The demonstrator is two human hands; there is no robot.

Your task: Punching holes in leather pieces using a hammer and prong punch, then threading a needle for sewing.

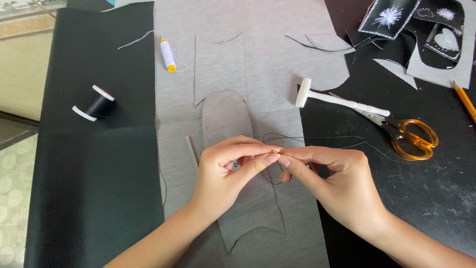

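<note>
Black sheet covers most of the table, and a wide grey cloth runs down its middle from the far edge to the near one. Tiled floor shows past the table's left edge.

Both hands meet over the near half of the grey cloth. The left hand and right hand pinch fingertip to fingertip, clenched on a thin black thread; whether a needle sits between them I cannot tell. The thread loops out to the right, toward the scissors, and a short loop hangs under the fingers. Beneath the hands lies one cut grey piece, long and rounded at its far end; a second outline is drawn on the cloth beyond it.

Open room is on the left: the black sheet there carries only one black spool, well apart from the hands. One white spool with a yellow end lies near the far edge of the grey cloth.

The right side is crowded. One white tool with a T-shaped head touches one pair of orange scissors. One pencil points in from the right edge. At the far right corner sit grey scraps and black pieces, two with white starbursts.
</note>
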